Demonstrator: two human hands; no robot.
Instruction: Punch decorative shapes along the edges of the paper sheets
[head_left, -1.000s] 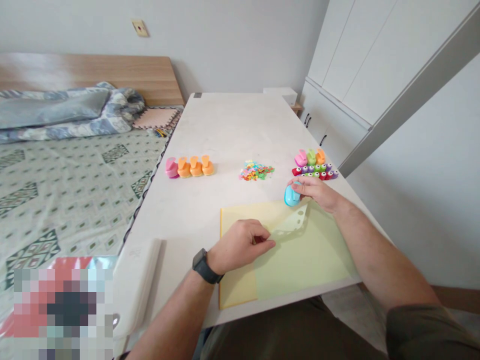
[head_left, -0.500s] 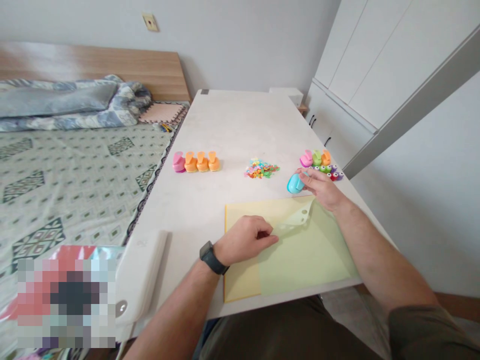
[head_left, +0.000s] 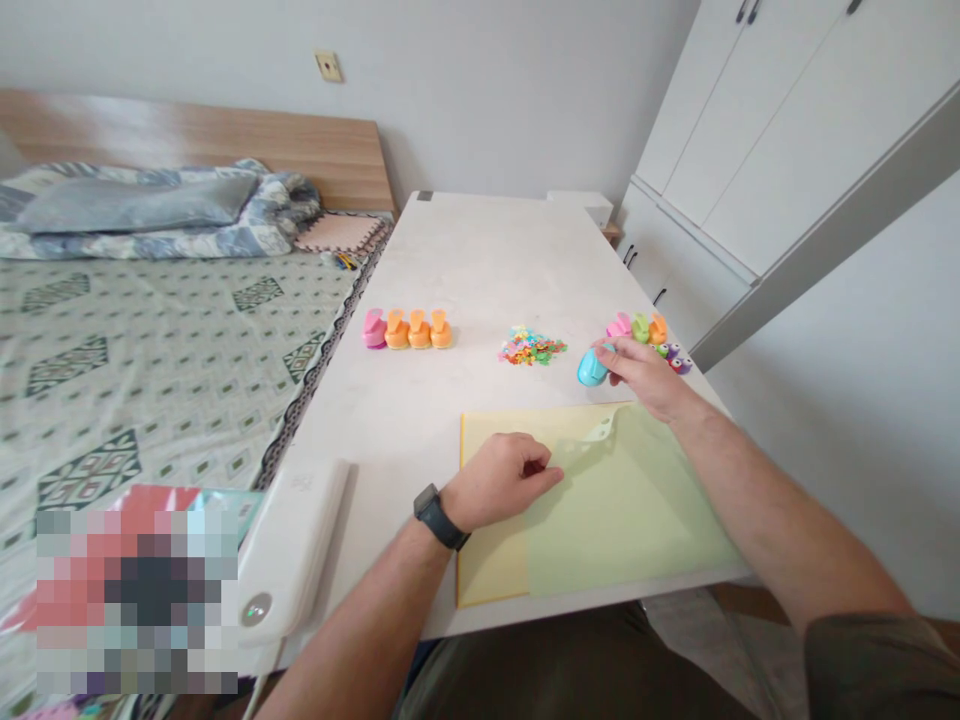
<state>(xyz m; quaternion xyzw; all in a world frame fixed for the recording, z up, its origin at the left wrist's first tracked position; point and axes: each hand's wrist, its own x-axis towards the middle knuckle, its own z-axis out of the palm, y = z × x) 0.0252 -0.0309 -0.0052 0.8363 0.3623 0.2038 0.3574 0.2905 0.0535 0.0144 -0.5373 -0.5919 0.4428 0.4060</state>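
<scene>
Small blue paper punch [head_left: 591,369]: rounded, tilted, in right hand [head_left: 646,382] fingers just beyond sheets' far edge. Flat pale green sheet [head_left: 630,510] over yellow sheet [head_left: 487,565] at near worktop edge; far corner curled, hole-punched; left hand [head_left: 499,480] pinching it.

Glossy plastic, matt paper, smooth pale tabletop

The blue punch [head_left: 592,367] and the orange punches [head_left: 418,330] are glossy moulded plastic. The green sheet [head_left: 637,500] is thin, matt, slightly see-through paper lying on a matt yellow sheet [head_left: 491,562]. The tabletop [head_left: 480,260] is smooth and pale with a soft sheen. The bedspread [head_left: 150,340] is patterned cloth, the headboard [head_left: 225,135] wood-grained and satiny.
</scene>
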